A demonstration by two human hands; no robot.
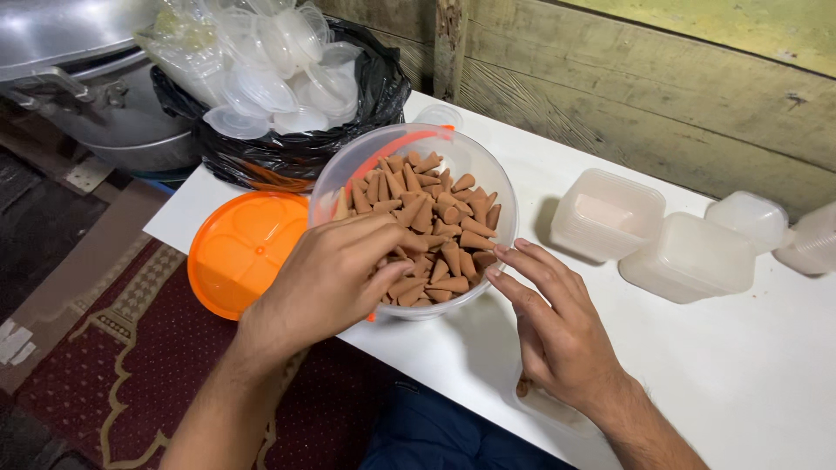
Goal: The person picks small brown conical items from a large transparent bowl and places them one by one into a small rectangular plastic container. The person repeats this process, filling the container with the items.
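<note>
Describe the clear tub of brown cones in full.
The clear tub is round, looks like translucent plastic, stands upright and open near the white table's front edge, with an orange handle. Brown cones fill it in a loose heap. The left hand reaches in among them; the right hand's fingertips touch its rim.

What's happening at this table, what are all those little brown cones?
A person's left hand reaches into a clear round tub full of small brown cones, fingers among them. The right hand rests open at the tub's rim. An orange lid lies beside it on the white table, with upside-down clear boxes to the right and a black bag of clear lids behind.
</note>
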